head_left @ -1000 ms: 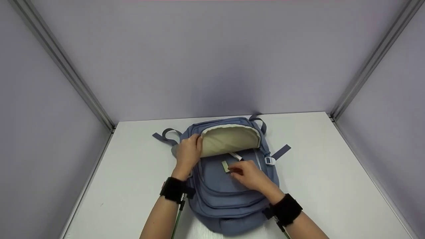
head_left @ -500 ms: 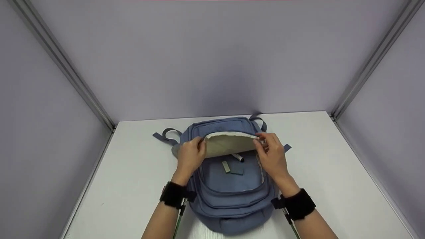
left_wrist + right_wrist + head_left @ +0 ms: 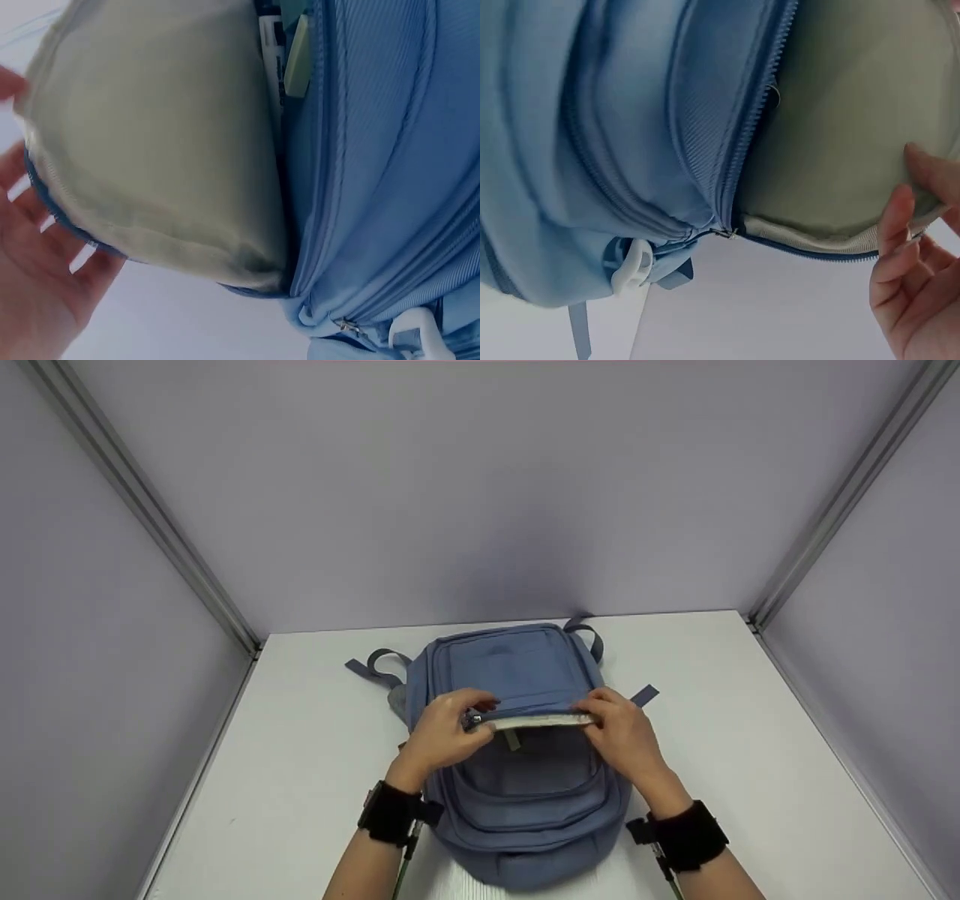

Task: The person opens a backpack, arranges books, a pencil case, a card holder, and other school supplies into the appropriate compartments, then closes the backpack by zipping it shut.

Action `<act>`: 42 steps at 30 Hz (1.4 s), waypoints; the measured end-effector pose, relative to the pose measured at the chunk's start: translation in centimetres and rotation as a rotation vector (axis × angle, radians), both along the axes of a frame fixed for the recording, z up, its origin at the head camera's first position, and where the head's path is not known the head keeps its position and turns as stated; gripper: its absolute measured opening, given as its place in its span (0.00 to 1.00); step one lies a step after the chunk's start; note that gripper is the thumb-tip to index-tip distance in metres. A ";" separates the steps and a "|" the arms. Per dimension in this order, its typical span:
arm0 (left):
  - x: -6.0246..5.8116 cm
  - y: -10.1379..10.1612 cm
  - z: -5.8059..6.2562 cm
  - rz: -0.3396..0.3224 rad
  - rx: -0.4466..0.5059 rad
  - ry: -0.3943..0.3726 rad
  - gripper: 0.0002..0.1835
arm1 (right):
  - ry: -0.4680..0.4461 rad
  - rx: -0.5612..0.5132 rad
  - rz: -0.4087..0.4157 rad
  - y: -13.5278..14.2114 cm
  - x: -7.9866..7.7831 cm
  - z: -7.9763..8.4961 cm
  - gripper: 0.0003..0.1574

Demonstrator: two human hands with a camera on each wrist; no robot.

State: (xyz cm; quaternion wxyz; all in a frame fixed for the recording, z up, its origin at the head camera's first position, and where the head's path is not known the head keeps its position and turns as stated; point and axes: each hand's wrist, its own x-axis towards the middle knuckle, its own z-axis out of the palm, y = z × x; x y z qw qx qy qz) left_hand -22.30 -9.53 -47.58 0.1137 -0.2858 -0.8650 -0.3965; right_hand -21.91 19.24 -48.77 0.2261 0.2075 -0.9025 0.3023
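A blue backpack (image 3: 517,844) lies on its back on the white table, front pocket unzipped. Its flap (image 3: 517,679), with a cream lining (image 3: 161,142), stands partly raised over the pocket. My left hand (image 3: 442,733) holds the flap's left edge between thumb and fingers, by the zipper pull (image 3: 474,719). At the right edge, my right hand (image 3: 626,739) pinches the flap, thumb on the lining in the right wrist view. Inside the pocket lie a pale green block (image 3: 298,60), a white marker pen (image 3: 271,49) and a teal piece (image 3: 291,10), all partly hidden.
Loose straps (image 3: 373,669) stick out at the pack's sides, and a white buckle (image 3: 634,266) hangs beside it. Grey walls (image 3: 487,495) enclose the table (image 3: 300,780) at the back and both sides. Cables run from the black wrist bands (image 3: 391,812).
My right hand has left the small things in the pocket and taken the flap's right edge. Both hands have brought the flap down toward me, covering the marker pen in the head view.
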 end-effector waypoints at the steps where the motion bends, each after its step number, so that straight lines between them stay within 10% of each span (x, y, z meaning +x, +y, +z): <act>1: 0.1 0.1 0.0 -0.018 -0.007 -0.026 0.18 | -0.009 0.013 0.015 0.1 0.2 -0.1 0.18; 8: 0.3 0.9 -0.8 -0.044 -0.239 -0.121 0.31 | -0.223 0.183 0.179 1.9 1.5 -0.4 0.20; 16: 0.4 1.4 -3.7 -0.048 -0.480 -0.109 0.35 | -0.553 0.115 0.435 4.0 0.9 0.1 0.12; 26: 0.5 1.6 -4.1 -0.058 -0.516 -0.117 0.36 | -0.448 0.043 0.072 3.8 -2.9 -1.0 0.13; 34: 0.8 2.4 -3.9 0.060 -0.569 -0.027 0.38 | -0.447 0.104 0.071 2.6 -5.2 -3.2 0.30; 42: 0.5 3.0 -3.7 0.098 -0.677 -0.119 0.42 | -0.509 0.244 -0.036 0.8 -6.3 -3.4 0.30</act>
